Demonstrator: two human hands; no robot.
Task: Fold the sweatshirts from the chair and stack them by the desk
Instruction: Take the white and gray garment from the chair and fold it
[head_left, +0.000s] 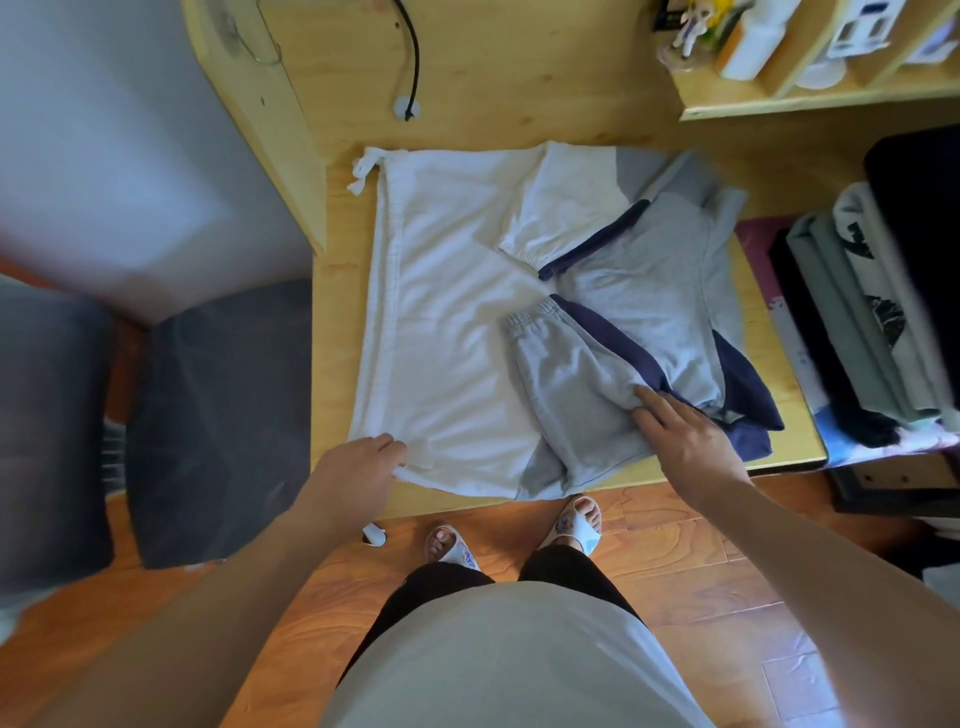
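Now the sweatshirt (467, 312) lies under both hands, left hand (358, 467) and right hand (685, 436).

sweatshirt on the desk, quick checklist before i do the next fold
1. Sweatshirt lies spread on the desk: ok.
2. Both sleeves folded in, the gray sleeve and the white sleeve: ok.
3. Left hand grips the hem corner: ok.
4. Right hand pins the gray sleeve: ok, fingers rest on it.
5. White body smooth: not ok, creases show.
6. Near edge fully on the desk: cannot tell.
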